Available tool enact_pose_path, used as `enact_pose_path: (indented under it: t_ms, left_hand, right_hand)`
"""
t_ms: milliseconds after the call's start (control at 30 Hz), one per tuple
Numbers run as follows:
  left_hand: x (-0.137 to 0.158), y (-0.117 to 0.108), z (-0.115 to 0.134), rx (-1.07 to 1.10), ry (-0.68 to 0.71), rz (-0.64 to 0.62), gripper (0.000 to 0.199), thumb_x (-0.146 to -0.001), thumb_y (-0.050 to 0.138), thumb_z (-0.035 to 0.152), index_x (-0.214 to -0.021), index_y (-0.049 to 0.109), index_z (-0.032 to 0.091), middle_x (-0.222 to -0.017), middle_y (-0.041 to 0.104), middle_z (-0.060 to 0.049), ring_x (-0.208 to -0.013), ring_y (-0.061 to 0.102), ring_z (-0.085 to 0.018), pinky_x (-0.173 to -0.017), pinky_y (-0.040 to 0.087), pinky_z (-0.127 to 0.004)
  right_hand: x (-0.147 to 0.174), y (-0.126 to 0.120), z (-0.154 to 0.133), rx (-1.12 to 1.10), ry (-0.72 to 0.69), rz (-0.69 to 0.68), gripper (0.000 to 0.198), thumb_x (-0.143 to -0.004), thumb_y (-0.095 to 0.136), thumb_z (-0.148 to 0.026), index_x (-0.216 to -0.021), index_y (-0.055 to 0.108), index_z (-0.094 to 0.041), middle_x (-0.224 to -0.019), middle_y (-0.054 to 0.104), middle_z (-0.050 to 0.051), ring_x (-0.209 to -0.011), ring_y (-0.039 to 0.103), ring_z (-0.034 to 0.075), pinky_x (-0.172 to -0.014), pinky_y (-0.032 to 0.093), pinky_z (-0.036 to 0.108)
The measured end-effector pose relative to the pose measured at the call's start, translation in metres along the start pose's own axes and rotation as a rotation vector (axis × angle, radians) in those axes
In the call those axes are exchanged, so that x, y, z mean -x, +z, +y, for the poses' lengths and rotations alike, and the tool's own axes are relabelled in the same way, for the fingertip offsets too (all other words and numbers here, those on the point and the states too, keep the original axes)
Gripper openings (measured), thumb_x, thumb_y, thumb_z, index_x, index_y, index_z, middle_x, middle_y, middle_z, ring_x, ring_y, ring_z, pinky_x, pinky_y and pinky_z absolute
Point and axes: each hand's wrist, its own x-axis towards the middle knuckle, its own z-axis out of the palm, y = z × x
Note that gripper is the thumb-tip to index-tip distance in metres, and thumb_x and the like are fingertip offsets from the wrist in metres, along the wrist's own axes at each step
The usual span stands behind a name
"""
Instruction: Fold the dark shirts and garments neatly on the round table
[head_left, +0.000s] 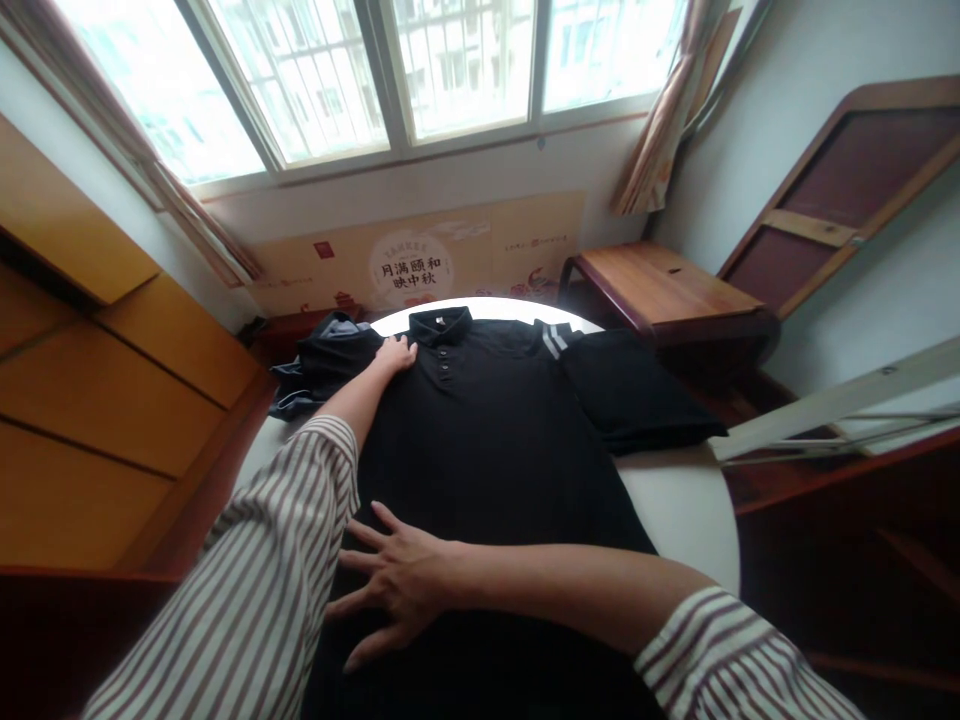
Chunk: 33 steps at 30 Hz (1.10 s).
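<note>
A black polo shirt (495, 440) lies spread front-up on a white round table (686, 510), its collar at the far side and its hem toward me. My left hand (396, 352) rests palm down on the shirt beside the collar, near the shoulder, fingers somewhat apart. Across the lower body of the shirt, my right hand (397, 580) lies flat with its fingers widely spread. White stripes mark the sleeve (553, 340) on the right. My left forearm hides part of the shirt's left edge.
Left of the shirt is a heap of dark clothes (326, 365). A folded black garment (637, 395) lies at the table's right. Beyond stand a wooden side table (667, 285) and a window wall; orange cabinets (97, 400) line the left.
</note>
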Motion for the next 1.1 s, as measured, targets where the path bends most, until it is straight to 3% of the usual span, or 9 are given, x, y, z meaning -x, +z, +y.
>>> enact_pose_path:
  t_ms: [200, 433, 567, 700, 800, 867, 967, 1033, 1100]
  left_hand:
    - [-0.004, 0.0, 0.008, 0.034, -0.043, 0.053, 0.066, -0.101, 0.028, 0.045, -0.149, 0.036, 0.001, -0.152, 0.037, -0.03, -0.142, 0.035, -0.04, -0.112, 0.034, -0.05]
    - [0.017, 0.009, 0.026, 0.053, 0.073, 0.167, 0.049, -0.098, 0.033, 0.031, -0.133, 0.057, 0.007, -0.144, 0.05, -0.021, -0.136, 0.045, -0.03, -0.113, 0.036, -0.037]
    - [0.015, 0.014, 0.016, 0.063, 0.042, 0.166, 0.063, -0.099, 0.029, 0.042, -0.146, 0.044, 0.004, -0.155, 0.039, -0.019, -0.145, 0.033, -0.031, -0.12, 0.024, -0.039]
    - [0.005, 0.016, 0.01, 0.082, -0.003, 0.127, 0.07, -0.097, 0.026, 0.048, -0.154, 0.033, 0.008, -0.162, 0.028, -0.015, -0.15, 0.023, -0.03, -0.122, 0.022, -0.042]
    - [0.003, 0.017, 0.01, 0.097, -0.008, 0.116, 0.07, -0.097, 0.024, 0.048, -0.156, 0.03, 0.01, -0.164, 0.024, -0.014, -0.152, 0.019, -0.029, -0.122, 0.02, -0.044]
    - [0.004, 0.018, 0.011, 0.107, -0.003, 0.115, 0.071, -0.097, 0.024, 0.049, -0.156, 0.029, 0.01, -0.164, 0.023, -0.013, -0.152, 0.018, -0.03, -0.122, 0.019, -0.044]
    - [0.007, 0.019, 0.011, 0.122, 0.005, 0.122, 0.071, -0.097, 0.023, 0.049, -0.157, 0.029, 0.011, -0.165, 0.021, -0.012, -0.152, 0.016, -0.03, -0.123, 0.018, -0.045]
    - [0.008, 0.018, 0.011, 0.131, 0.009, 0.126, 0.071, -0.097, 0.024, 0.049, -0.157, 0.029, 0.011, -0.165, 0.021, -0.012, -0.152, 0.016, -0.03, -0.123, 0.017, -0.046]
    - [0.009, 0.017, 0.012, 0.138, 0.01, 0.125, 0.071, -0.097, 0.024, 0.048, -0.156, 0.03, 0.01, -0.164, 0.021, -0.013, -0.152, 0.017, -0.031, -0.123, 0.017, -0.046]
  right_hand:
    - [0.0, -0.002, 0.0, -0.004, 0.008, -0.009, 0.065, -0.088, 0.052, -0.071, -0.143, 0.05, -0.037, -0.156, 0.04, 0.007, -0.146, 0.027, 0.038, -0.114, 0.02, 0.068]
    - [0.0, -0.004, 0.0, 0.001, 0.013, -0.046, 0.068, -0.092, 0.045, -0.07, -0.15, 0.041, -0.036, -0.162, 0.029, 0.008, -0.15, 0.016, 0.039, -0.115, 0.017, 0.067]
    - [0.002, -0.006, 0.0, -0.009, 0.008, -0.025, 0.066, -0.09, 0.05, -0.069, -0.147, 0.046, -0.035, -0.16, 0.033, 0.009, -0.148, 0.021, 0.04, -0.114, 0.018, 0.068]
    - [0.001, -0.01, -0.004, -0.036, 0.02, -0.035, 0.06, -0.089, 0.058, -0.064, -0.142, 0.052, -0.037, -0.156, 0.04, 0.007, -0.146, 0.028, 0.037, -0.115, 0.02, 0.065]
    - [-0.001, -0.026, 0.0, -0.116, 0.017, -0.064, 0.043, -0.092, 0.06, -0.052, -0.13, 0.062, -0.033, -0.144, 0.055, 0.005, -0.136, 0.045, 0.03, -0.113, 0.032, 0.054]
    - [0.001, -0.045, 0.018, -0.174, 0.128, -0.113, 0.028, -0.095, 0.054, -0.04, -0.115, 0.069, -0.027, -0.123, 0.069, 0.006, -0.114, 0.062, 0.024, -0.101, 0.046, 0.041]
    - [0.015, -0.077, 0.071, -0.09, 0.598, -0.092, 0.03, -0.096, 0.043, -0.03, -0.098, 0.072, -0.02, -0.098, 0.075, 0.01, -0.087, 0.071, 0.023, -0.078, 0.053, 0.032]
    - [0.031, -0.092, 0.119, 0.033, 0.876, -0.006, 0.03, -0.095, 0.043, -0.026, -0.102, 0.071, -0.017, -0.108, 0.073, 0.013, -0.097, 0.069, 0.025, -0.085, 0.051, 0.031]
    - [0.049, -0.098, 0.164, 0.112, 1.026, 0.069, 0.036, -0.097, 0.04, -0.024, -0.122, 0.064, -0.013, -0.13, 0.064, 0.016, -0.119, 0.06, 0.025, -0.1, 0.045, 0.032]
